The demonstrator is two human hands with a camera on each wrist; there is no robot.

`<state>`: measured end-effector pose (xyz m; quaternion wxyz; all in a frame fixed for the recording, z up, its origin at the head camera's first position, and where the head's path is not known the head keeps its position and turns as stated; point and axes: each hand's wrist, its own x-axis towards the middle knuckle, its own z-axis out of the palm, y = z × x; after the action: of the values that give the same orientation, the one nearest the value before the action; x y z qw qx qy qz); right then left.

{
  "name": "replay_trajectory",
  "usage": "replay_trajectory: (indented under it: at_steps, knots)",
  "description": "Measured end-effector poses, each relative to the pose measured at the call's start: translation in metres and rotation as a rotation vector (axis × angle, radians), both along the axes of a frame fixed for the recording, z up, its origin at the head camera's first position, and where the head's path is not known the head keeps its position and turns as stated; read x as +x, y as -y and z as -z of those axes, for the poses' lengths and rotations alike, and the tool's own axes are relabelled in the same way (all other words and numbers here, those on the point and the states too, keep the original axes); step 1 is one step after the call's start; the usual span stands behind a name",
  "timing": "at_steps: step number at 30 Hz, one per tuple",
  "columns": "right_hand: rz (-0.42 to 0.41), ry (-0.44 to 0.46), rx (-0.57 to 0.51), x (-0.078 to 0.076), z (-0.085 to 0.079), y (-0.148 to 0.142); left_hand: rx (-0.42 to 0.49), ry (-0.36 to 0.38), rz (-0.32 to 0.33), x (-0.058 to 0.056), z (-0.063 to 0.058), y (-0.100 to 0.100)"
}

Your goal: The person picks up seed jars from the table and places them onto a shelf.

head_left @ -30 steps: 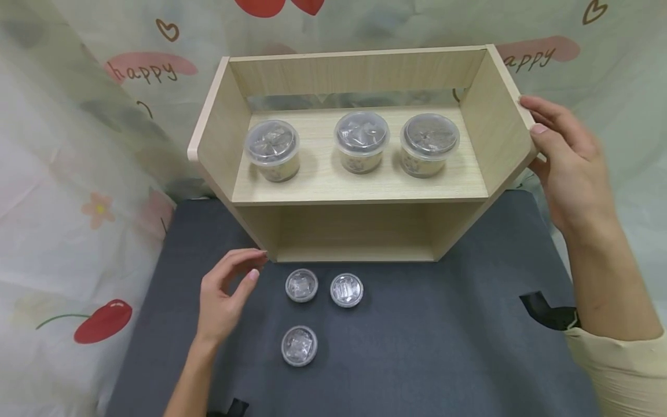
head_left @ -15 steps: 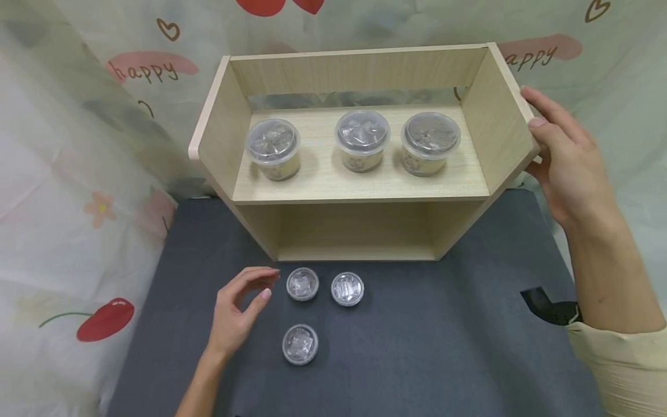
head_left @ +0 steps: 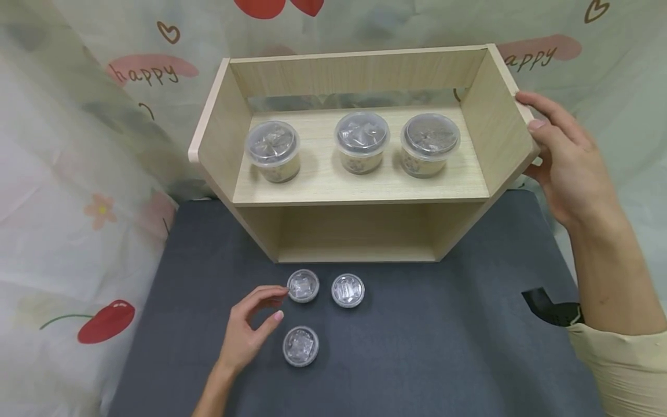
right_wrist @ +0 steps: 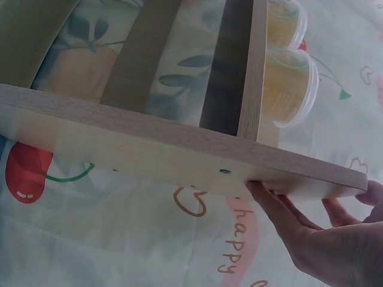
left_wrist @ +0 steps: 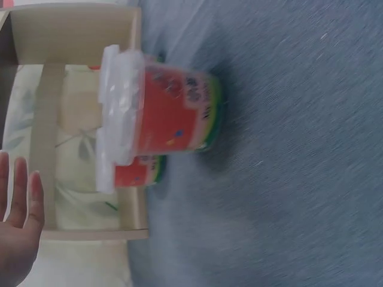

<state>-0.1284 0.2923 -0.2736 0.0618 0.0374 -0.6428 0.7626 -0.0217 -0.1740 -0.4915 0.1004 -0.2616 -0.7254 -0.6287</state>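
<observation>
My left hand hovers over the table with thumb and fingers apart and loosely bent. Its fingertips are right at the rim of a small lidded tub. Two more such tubs stand close by, one to the right and one nearer me. The left wrist view shows a red tub with a clear lid and green base, beyond the fingers. My right hand holds the right side panel of a pale wooden two-tier shelf, its fingers against the outer face and front edge.
On the upper tier stand three larger clear lidded tubs with yellowish contents, at left, middle and right. Printed curtain cloth hangs behind and beside the dark grey table.
My left hand has moved right and toward me, from the shelf's lower left corner to the nearest small tub. The right hand stays at the side panel, shifting only slightly.
</observation>
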Motion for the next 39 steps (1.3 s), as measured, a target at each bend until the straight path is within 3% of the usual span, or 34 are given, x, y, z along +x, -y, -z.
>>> replay_trajectory:
  at_steps: [11,14,20,23,32,39]
  knots:
    - [-0.064,0.006,-0.004,-0.003,0.002,-0.008,-0.021,0.032,0.038,0.013,0.029,-0.003]
    - [-0.080,0.001,0.012,-0.003,0.004,-0.007,-0.044,0.026,0.029,0.017,0.028,-0.005]
    - [-0.075,-0.007,0.016,-0.003,0.005,-0.005,-0.092,0.016,0.003,0.025,0.011,-0.013]
    - [-0.069,-0.010,0.010,-0.004,0.005,-0.005,-0.112,0.029,-0.005,0.028,0.012,-0.015]
    - [-0.066,-0.036,0.024,-0.004,0.007,-0.002,-0.188,0.101,0.002,0.035,0.055,-0.007]
    - [-0.039,-0.040,0.040,-0.004,0.007,-0.001,-0.201,0.132,0.040,0.039,0.066,-0.008]
